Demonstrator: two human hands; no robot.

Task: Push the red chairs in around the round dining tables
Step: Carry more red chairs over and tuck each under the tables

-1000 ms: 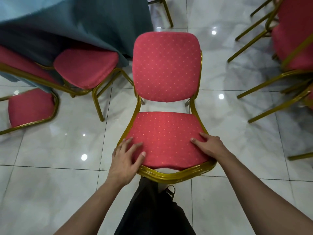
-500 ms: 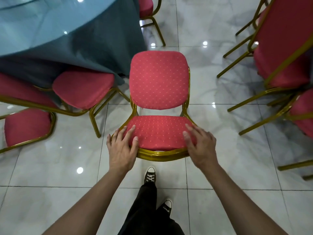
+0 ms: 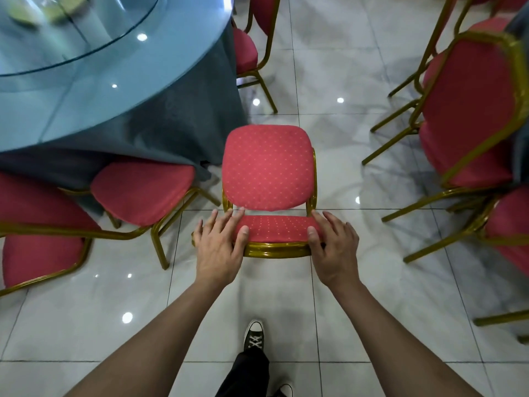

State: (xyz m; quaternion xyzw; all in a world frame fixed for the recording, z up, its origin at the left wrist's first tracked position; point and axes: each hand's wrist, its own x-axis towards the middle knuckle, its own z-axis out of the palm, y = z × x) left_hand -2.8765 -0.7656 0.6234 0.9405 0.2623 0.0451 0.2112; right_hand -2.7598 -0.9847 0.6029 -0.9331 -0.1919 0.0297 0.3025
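A red dotted chair (image 3: 267,167) with a gold frame stands on the tiled floor in front of me, its seat facing me and its backrest on the far side. My left hand (image 3: 219,247) grips the seat's front left corner, thumb on the cushion. At the front right corner my right hand (image 3: 335,247) holds the seat the same way. The round table (image 3: 86,90), with a teal cloth and a glass top, lies to the upper left, and the chair's back is just right of the hanging cloth.
Two red chairs (image 3: 143,190) (image 3: 40,259) sit tucked at the table on the left, another (image 3: 249,47) beyond it. Several more red chairs (image 3: 469,116) crowd the right side. My foot (image 3: 253,336) is on open floor behind the held chair.
The chair has slid forward, away from my body and toward the table's edge. Both hands shifted from lying on the seat to gripping its front corners. More of the tabletop is visible.
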